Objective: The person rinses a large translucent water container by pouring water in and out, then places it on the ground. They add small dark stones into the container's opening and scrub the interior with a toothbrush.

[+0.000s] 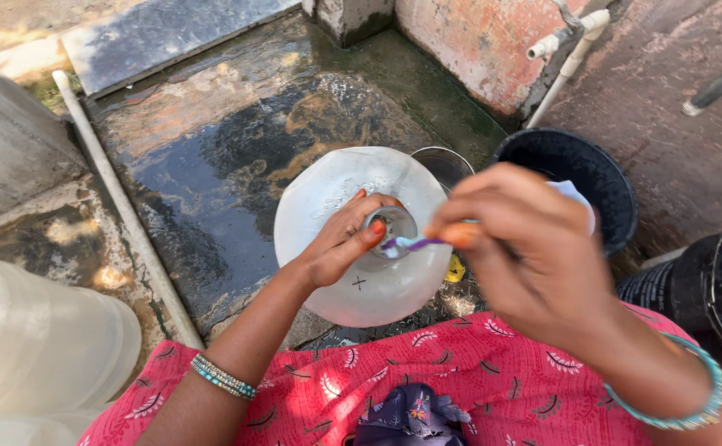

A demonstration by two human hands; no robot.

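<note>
Gripping the round translucent plastic jug's neck, left hand steadies it.

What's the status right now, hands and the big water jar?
Left hand grips the neck of the clear water jar. Right hand holds a purple brush at the mouth. Steel pot and black bucket sit behind, clear.
</note>
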